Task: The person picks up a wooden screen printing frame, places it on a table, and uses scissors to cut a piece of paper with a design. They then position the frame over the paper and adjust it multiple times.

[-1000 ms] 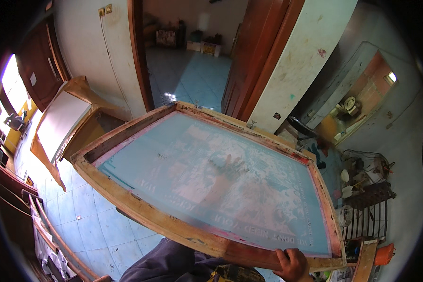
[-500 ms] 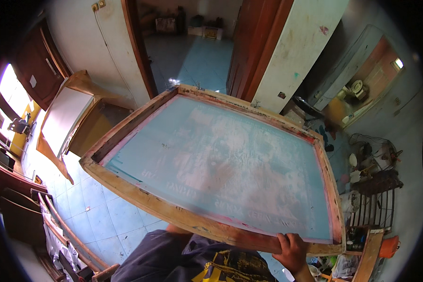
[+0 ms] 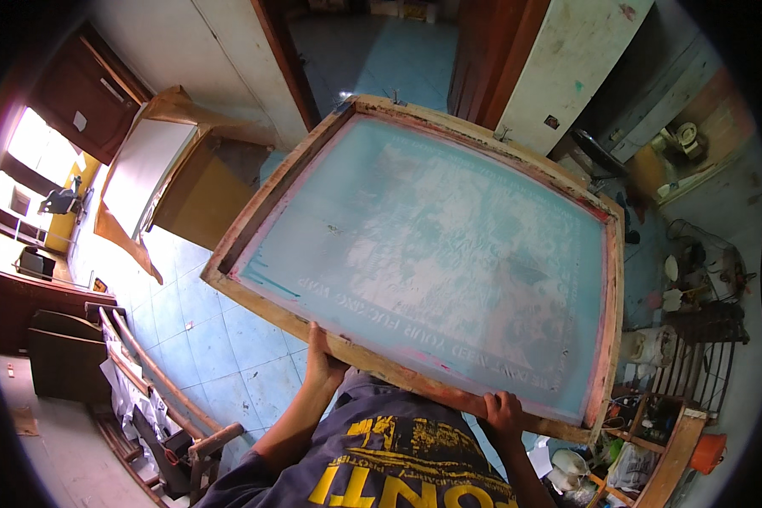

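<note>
Left hand (image 3: 323,364) under near edge of wooden screen frame (image 3: 254,222), fingers wrapped up onto rail, clamped on it. Right hand (image 3: 501,413) grips same near rail further right, fingers curled over top. Frame held tilted in front of chest, above blue tiled floor (image 3: 220,347). Mesh (image 3: 436,245) pale turquoise, whitish patches, pink stain along edges, mirrored lettering near bottom.

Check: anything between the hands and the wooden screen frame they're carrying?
Nothing visible. Both hands already grip the near rail of the wooden screen frame: the left hand near its left corner, the right hand further right. The frame is held tilted above the blue tiled floor.
</note>
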The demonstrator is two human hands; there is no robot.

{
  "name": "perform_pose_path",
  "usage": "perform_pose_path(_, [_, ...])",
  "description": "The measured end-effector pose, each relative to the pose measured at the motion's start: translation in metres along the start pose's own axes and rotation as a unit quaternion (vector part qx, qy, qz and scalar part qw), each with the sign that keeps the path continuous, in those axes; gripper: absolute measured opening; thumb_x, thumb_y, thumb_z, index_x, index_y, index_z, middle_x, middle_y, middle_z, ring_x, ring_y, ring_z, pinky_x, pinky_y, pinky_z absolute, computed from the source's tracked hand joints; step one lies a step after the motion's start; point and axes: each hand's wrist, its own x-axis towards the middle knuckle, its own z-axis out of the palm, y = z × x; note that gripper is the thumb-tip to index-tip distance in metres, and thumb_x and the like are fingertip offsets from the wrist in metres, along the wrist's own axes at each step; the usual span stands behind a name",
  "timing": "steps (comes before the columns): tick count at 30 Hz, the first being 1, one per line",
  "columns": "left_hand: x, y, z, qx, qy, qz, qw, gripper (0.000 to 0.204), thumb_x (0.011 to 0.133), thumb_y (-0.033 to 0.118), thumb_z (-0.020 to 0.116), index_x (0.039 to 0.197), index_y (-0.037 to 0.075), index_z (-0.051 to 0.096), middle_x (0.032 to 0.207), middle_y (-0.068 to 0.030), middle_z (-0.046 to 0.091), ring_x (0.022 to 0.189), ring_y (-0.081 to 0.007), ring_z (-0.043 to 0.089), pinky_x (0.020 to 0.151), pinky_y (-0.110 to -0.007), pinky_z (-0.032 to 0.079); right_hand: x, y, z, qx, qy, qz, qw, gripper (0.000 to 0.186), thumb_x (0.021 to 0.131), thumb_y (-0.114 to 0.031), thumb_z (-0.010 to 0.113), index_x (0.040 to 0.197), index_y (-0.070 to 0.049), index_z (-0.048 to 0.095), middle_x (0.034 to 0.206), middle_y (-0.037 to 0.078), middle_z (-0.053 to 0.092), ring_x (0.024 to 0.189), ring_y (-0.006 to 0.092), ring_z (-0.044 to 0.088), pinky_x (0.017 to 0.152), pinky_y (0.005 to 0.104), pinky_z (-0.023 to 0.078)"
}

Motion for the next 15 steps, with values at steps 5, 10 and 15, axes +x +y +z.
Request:
perform_pose_path(5, [0.036,-0.025,-0.029,0.029,0.017,-0.014,0.999,0.042,0.092,0.049,0.052,0.117,0.015,0.051,0.096,-0.0044,0.056,0.095,-0.023,0.054,0.092,-0.049,0.042,-0.002,0.0,0.031,0.059,-0.022,0.023,0.998,0.029,0.073,-0.02,0.069,0.098,-0.01,0.057,0.092,0.012,0.052,0.086,0.031,0.055,0.071,0.0435,0.046])
perform_pose_path(10, [0.071,-0.044,-0.067,-0.014,0.019,-0.032,0.999,0.036,0.092,0.04,0.057,0.115,0.014,0.05,0.088,-0.0053,0.057,0.085,-0.0235,0.057,0.086,-0.047,0.046,-0.01,0.013,0.069,0.059,-0.072,0.04,0.995,0.051,0.064,-0.034,0.078,0.103,-0.008,0.058,0.094,0.013,0.053,0.09,0.0348,0.054,0.076,0.0454,0.045])
perform_pose_path(15, [0.098,-0.056,-0.086,-0.039,0.062,-0.063,0.995,0.036,0.087,0.041,0.061,0.108,0.014,0.05,0.082,-0.0063,0.056,0.079,-0.0241,0.058,0.081,-0.046,0.048,-0.01,0.006,0.055,0.106,-0.048,0.082,0.99,0.061,0.067,-0.04,0.078,0.113,-0.007,0.057,0.104,0.016,0.054,0.099,0.0371,0.053,0.085,0.0472,0.044])
